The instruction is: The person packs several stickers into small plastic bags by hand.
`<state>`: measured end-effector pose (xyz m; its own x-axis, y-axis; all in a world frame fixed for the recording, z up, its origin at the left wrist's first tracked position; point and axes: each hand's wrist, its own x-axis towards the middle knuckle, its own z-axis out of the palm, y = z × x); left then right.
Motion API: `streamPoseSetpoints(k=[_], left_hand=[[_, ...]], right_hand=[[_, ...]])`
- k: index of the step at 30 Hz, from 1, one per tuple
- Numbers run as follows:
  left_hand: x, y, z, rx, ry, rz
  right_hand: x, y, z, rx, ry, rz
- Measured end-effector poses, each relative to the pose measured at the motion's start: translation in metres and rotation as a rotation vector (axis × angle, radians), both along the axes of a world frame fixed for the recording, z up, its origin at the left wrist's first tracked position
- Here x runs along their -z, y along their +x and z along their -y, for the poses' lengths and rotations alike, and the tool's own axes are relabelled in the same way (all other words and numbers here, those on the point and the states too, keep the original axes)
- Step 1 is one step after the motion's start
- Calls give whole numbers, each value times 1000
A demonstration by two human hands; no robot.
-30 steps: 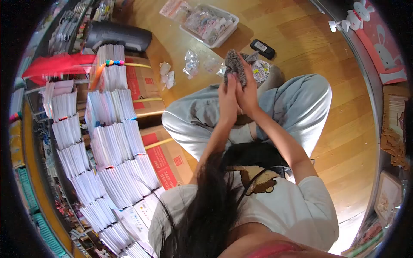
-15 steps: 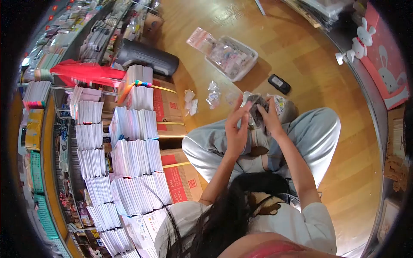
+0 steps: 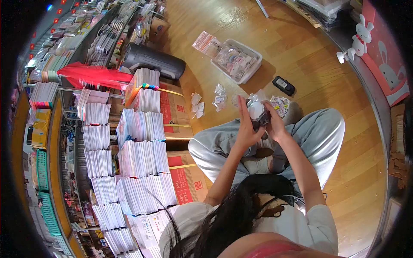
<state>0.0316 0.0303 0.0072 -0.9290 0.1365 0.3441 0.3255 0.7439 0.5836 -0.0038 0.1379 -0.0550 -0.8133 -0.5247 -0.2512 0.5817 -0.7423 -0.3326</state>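
Note:
In front of my crossed legs, my left hand (image 3: 247,128) and my right hand (image 3: 275,122) come together around a small dark grey object (image 3: 260,122) whose kind I cannot make out. Between the hands, above the dark part, shows a white rounded piece (image 3: 257,110) with something clear and shiny beside it. My left fingers lie along its left side and my right fingers curl over its right side. Just beyond my right hand lies a patterned sheet of small stickers or labels (image 3: 280,106).
A white plastic basket (image 3: 259,63) with packaged small items stands ahead, a pink-topped packet (image 3: 207,44) at its corner. A black device (image 3: 283,85), crumpled clear wrappers (image 3: 220,97) and paper scraps (image 3: 197,105) lie on the wooden floor. Stacked notebooks (image 3: 144,157) and cartons (image 3: 175,107) line my left.
The hands have turned the dark object so that a white rounded piece shows between them. My left hand has closed in nearer the right. The view has shifted slightly.

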Motion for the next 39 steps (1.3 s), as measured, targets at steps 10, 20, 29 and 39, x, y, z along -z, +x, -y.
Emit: streamPoseSetpoints(k=[10, 20, 29, 39], left_hand=[[68, 1, 26, -228, 271, 20], [26, 7, 56, -493, 1113, 31], [-1, -7, -19, -27, -50, -10], [4, -32, -13, 203, -99, 80]], right_hand=[[-16, 3, -1, 135, 604, -453], [8, -9, -3, 393, 630, -283], [5, 6, 0, 10, -462, 143], [4, 12, 1, -11, -21, 112]])
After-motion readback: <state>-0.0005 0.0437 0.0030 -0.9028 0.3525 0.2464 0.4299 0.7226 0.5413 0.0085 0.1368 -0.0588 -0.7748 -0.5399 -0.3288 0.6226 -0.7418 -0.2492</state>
